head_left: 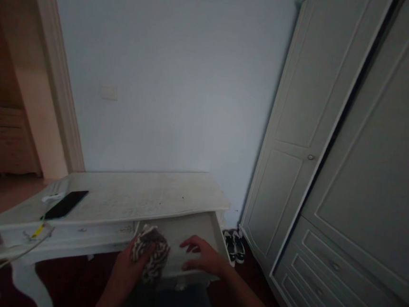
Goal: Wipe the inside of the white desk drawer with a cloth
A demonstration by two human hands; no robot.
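Note:
My left hand [128, 266] is closed round a bunched brown-and-white patterned cloth [152, 254], held at the front of an open drawer [198, 229] of a white desk [132, 197]. My right hand [202, 256] rests palm down inside the drawer, fingers spread and flat on its pale contents, just right of the cloth. Both forearms reach up from the bottom edge of the view.
A black phone [66, 204] and a small white object [52, 196] lie on the desk's left part; a white cable [9, 260] hangs off its front. A pair of shoes [234, 244] sits on the floor by a tall white wardrobe [333, 160]. A doorway [13, 84] opens at the left.

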